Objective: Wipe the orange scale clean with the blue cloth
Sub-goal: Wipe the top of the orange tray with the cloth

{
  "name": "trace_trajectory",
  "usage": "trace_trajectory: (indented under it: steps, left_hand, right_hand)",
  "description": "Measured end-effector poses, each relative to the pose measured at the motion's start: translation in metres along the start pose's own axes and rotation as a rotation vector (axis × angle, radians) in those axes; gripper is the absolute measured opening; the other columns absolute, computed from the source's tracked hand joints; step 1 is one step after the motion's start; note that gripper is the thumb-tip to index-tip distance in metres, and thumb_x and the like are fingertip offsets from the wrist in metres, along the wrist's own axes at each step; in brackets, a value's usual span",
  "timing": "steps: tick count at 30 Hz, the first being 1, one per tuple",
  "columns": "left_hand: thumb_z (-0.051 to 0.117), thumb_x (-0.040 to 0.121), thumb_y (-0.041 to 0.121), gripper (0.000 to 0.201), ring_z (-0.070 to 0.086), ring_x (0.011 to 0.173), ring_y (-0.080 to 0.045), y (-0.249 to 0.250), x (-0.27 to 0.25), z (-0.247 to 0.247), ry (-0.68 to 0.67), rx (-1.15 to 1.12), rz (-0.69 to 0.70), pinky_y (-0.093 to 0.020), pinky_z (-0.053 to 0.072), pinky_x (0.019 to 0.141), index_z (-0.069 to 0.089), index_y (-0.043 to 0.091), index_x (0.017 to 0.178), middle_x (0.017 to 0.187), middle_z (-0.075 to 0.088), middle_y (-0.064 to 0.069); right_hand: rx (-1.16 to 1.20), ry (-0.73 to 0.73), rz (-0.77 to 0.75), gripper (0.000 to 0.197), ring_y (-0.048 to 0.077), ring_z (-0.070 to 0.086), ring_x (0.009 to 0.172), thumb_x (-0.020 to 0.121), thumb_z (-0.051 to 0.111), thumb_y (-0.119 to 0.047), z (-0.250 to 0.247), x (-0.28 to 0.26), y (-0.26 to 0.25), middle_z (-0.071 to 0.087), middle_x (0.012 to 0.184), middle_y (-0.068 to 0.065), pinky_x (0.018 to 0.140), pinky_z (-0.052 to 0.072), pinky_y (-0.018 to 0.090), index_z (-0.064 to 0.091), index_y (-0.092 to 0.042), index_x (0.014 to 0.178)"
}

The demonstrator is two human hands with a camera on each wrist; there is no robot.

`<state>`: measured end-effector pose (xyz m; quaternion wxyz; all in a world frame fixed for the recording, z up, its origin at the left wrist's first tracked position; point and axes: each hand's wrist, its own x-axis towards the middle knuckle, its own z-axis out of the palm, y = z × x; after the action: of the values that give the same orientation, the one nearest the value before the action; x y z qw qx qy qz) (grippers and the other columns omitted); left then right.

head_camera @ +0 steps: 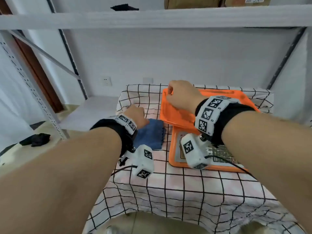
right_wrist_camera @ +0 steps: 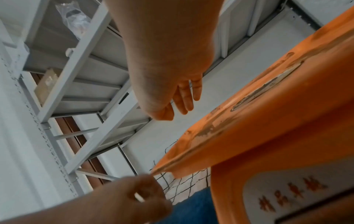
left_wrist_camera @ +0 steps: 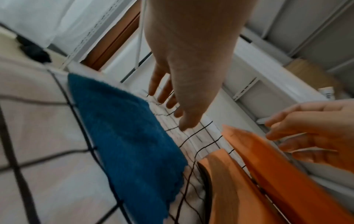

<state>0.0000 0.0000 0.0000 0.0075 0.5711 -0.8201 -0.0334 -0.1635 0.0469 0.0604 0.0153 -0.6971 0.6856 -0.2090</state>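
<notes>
While our left hand [head_camera: 136, 115] hovers with loose fingers over the folded blue cloth [head_camera: 150, 135], our right hand [head_camera: 182, 97] hangs open above the orange plastic scale [head_camera: 179, 115]; next we should grab the cloth.

Orange scale [head_camera: 182, 115]: plastic, two parts, a flat weighing platform with raised rim at the far end and a lower front panel with a pale display/keypad face and orange characters. Platform surface scuffed, grey smudges and a worn strip near its far edge. Sits on the right side of the checked table [head_camera: 168, 191]. Blue cloth [head_camera: 150, 135]: terry, folded into a rough rectangle, scalloped edge, lying flat on the table just left of the scale, apart from it.
</notes>
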Motion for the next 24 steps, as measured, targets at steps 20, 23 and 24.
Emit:
trace_trajectory:
  steps: [20, 23, 24]
  left_hand:
    - [0.038, 0.099, 0.018, 0.030, 0.057, 0.097, -0.028, 0.001, -0.059, 0.030, -0.001, -0.119, 0.084, -0.030, 0.040, 0.077, 0.053, 0.001, 0.118, 0.112, 0.060, -0.017]
    - [0.036, 0.099, 0.012, 0.024, 0.056, 0.093, -0.034, -0.001, -0.061, 0.025, 0.223, -0.316, 0.014, -0.036, 0.039, 0.070, 0.046, -0.003, 0.116, 0.102, 0.058, -0.020]
    - [0.036, 0.099, 0.011, 0.023, 0.057, 0.093, -0.035, -0.002, -0.061, 0.019, 0.304, -0.411, -0.003, -0.035, 0.037, 0.069, 0.045, -0.004, 0.114, 0.096, 0.056, -0.019]
  right_hand:
    - [0.190, 0.222, 0.057, 0.008, 0.019, 0.050, 0.084, 0.087, 0.051, -0.013, -0.021, -0.069, 0.034, 0.053, 0.090, 0.001, 0.072, 0.039, 0.029, 0.055, -0.015, 0.093]
    - [0.229, 0.241, 0.064, 0.008, 0.017, 0.049, 0.083, 0.086, 0.051, -0.013, -0.023, -0.083, 0.034, 0.053, 0.089, -0.001, 0.068, 0.037, 0.027, 0.055, -0.015, 0.094]
    - [0.245, 0.250, 0.061, 0.009, 0.016, 0.049, 0.081, 0.087, 0.051, -0.013, -0.022, -0.087, 0.034, 0.054, 0.088, -0.002, 0.063, 0.036, 0.025, 0.055, -0.015, 0.094]
